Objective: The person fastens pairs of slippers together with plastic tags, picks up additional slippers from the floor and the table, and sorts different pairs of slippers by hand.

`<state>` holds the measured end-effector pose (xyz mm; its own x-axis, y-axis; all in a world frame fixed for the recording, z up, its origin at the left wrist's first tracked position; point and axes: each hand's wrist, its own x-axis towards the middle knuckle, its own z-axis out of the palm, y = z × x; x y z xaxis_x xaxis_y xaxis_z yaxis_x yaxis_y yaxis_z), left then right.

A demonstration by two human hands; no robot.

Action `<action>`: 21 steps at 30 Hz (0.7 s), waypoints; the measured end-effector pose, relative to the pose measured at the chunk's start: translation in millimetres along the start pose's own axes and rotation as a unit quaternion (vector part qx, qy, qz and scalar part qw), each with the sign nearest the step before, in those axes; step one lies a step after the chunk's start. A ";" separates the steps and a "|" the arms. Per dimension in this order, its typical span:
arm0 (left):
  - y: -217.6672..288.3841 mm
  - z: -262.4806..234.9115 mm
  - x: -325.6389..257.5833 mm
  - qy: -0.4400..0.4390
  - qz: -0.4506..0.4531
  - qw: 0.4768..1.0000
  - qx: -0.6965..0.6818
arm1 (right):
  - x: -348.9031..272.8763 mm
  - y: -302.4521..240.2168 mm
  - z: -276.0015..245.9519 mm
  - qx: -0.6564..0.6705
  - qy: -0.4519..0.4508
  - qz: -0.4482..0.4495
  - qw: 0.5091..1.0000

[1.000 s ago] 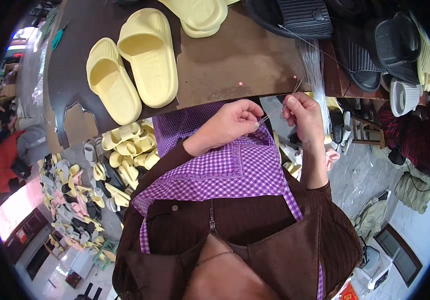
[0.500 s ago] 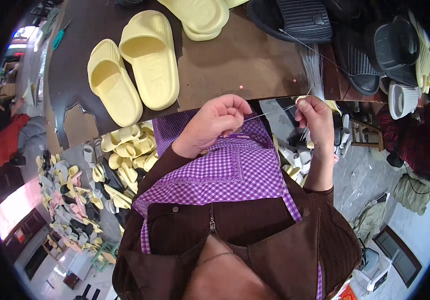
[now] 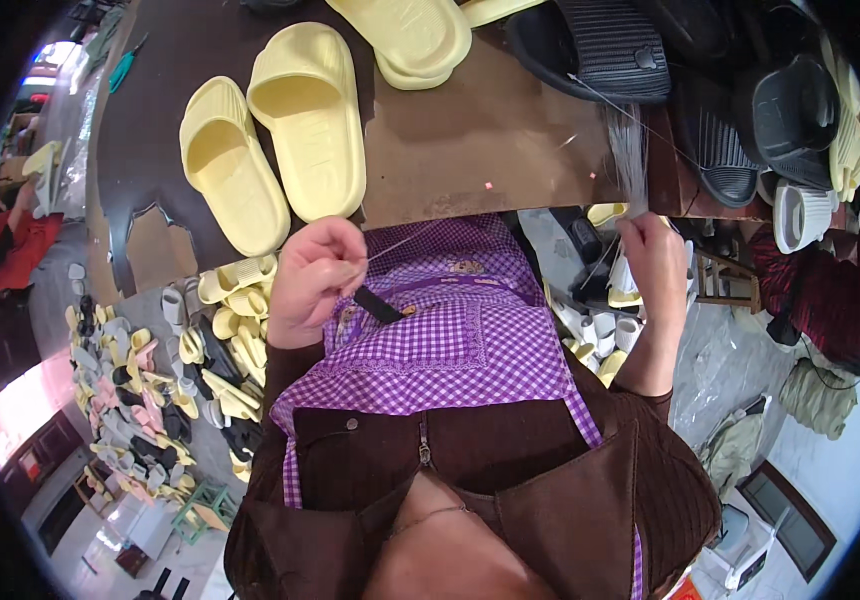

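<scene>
1. Nearest, our left hand (image 3: 315,280) pinches a thin pale strand (image 3: 395,245) above the checked apron (image 3: 450,340), the strand slanting up toward the right.
2. Further right, our right hand (image 3: 655,265) closes on the clear strand bundle (image 3: 628,165), which runs upright onto the brown table (image 3: 470,130).
3. Beyond, yellow slippers (image 3: 270,140) lie on that table.

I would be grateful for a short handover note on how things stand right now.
Left hand: closed over the apron, pinching a thin pale strand with a small black piece sticking out below it.
Right hand: raised at the table edge, fingers at the lower end of a bundle of clear thin strands.
On the table: a pair of yellow slides to the left, black slides to the right.
Done: one strand is separated and held.
Left: the pictures do not show what the strand goes into.
</scene>
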<state>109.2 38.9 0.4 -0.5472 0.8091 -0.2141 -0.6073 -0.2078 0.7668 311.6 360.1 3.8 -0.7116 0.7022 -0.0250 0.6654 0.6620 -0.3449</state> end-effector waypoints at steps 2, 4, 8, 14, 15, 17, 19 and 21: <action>3.3 -3.9 -6.6 0.015 0.008 1.000 -0.005 | -2.0 -4.5 -7.9 -0.043 -0.013 -0.010 0.999; 5.6 -6.8 -12.6 0.043 0.022 0.999 -0.014 | -2.8 -8.6 -13.9 -0.065 -0.019 -0.016 0.998; 10.8 -12.3 -23.3 0.043 0.043 0.998 0.007 | -2.5 -16.9 -23.9 -0.072 -0.041 -0.020 0.996; 14.4 -23.1 -34.4 0.076 0.055 0.995 0.022 | 5.5 -33.4 -30.3 0.028 0.012 -0.071 0.997; 15.0 -26.7 -32.9 0.072 0.049 0.996 0.018 | 10.8 -38.9 -29.1 0.074 0.035 -0.089 0.993; 21.3 -17.2 -41.9 0.087 0.070 0.993 0.031 | 19.5 -55.6 -21.4 0.112 0.050 -0.144 0.982; 24.8 -18.4 -45.1 0.092 0.040 0.994 0.033 | 31.5 -88.3 -7.0 0.157 0.069 -0.227 0.959; 33.5 -15.8 -50.4 0.118 0.064 0.990 0.038 | 34.6 -107.7 8.1 0.146 0.043 -0.286 0.946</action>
<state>107.4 -17.6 27.3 -0.7416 0.6261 -0.2409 -0.4838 -0.2503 0.8386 213.5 310.9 32.5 -0.9068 0.2784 0.3167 0.0779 0.8488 -0.5230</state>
